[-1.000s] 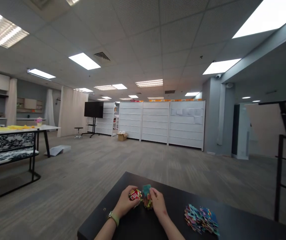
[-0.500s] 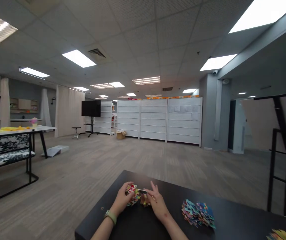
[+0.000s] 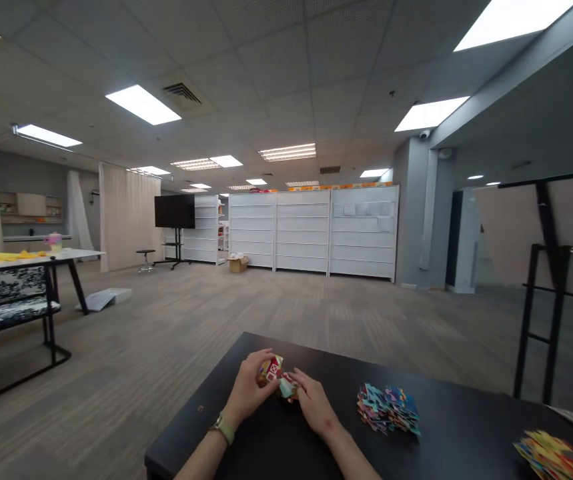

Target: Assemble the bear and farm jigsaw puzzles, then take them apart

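Observation:
My left hand (image 3: pixel 249 387), with a pale green watch band on its wrist, is closed round a bundle of small colourful cards (image 3: pixel 272 368). A red card with white marks faces up on it. Close beside it, my right hand (image 3: pixel 312 400) has its fingers bent round a second small bunch of cards (image 3: pixel 287 387), one of them pale green. Both bunches are near or touching each other, just over the black table (image 3: pixel 266 440). To the right of my right hand lies a loose pile of mostly blue cards (image 3: pixel 389 408). Fingers hide much of the held cards.
Another pile of yellow and red cards (image 3: pixel 559 457) lies at the table's right end. A black-framed board stand (image 3: pixel 539 320) rises beyond it. On the left are a white table (image 3: pixel 76 253) and a patterned bench (image 3: pixel 9 313); white shelving (image 3: pixel 301 230) stands far back.
My right hand's fingers, spread before, have bent in round the cards. The left-hand bundle is slightly raised and a pale green card now shows. The view has shifted slightly right and down.

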Tool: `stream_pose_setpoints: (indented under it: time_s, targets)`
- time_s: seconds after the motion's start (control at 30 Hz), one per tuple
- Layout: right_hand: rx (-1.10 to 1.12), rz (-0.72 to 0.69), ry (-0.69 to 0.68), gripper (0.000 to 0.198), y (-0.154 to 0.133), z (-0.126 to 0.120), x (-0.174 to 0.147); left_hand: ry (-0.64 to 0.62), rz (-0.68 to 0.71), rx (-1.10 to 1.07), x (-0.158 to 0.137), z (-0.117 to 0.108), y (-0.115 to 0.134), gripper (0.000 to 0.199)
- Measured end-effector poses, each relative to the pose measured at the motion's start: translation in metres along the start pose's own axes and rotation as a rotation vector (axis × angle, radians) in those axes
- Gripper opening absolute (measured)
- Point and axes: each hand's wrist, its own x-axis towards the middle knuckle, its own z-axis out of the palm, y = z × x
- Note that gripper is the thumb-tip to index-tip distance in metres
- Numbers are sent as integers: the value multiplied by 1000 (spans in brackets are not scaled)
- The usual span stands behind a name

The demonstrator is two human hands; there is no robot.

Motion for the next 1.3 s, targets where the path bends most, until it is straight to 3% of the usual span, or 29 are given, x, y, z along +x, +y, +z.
stream_pose_setpoints:
  time_s: [0.13, 0.23, 0.37, 0.47, 0.67, 0.87, 0.93, 1.0, 1.1, 1.17, 1.3]
  targets:
    - [78, 69, 32, 67, 4, 7, 9, -161, 87, 118, 10, 9, 19, 55]
    - [100, 69, 36, 69, 4, 8, 9, -220, 107, 190, 17, 8, 20, 61]
    - [84, -1, 26, 60, -6, 10, 2, -159, 54, 282, 10, -1, 6, 65]
    - [69, -61, 44, 51, -15, 11, -2, -119, 8, 339, -4, -3, -6, 53]
    - [40, -74, 301, 42, -17, -3, -3, -61, 27, 395, -14, 6, -14, 44]
    - [22, -94, 430, 42, -34, -15, -15, 124, 60, 413, -9, 0, -12, 47]
    - [0, -98, 424, 41, -39, -37, -39, 149, 62, 403, -9, -1, -13, 43]
    - [-56, -98, 384, 35, -38, -79, -80, 153, 63, 383, -10, 0, -13, 39]
    - [-418, -21, 216, 30, -21, -164, -170, 157, 45, 354, -12, 3, -9, 34]
    - [-671, 75, 268, 28, -2, -211, -233, 180, 52, 352, -13, 4, -5, 30]
    - [-918, 234, 303, 34, 39, -257, -336, 187, 120, 309, -16, -3, 5, 18]
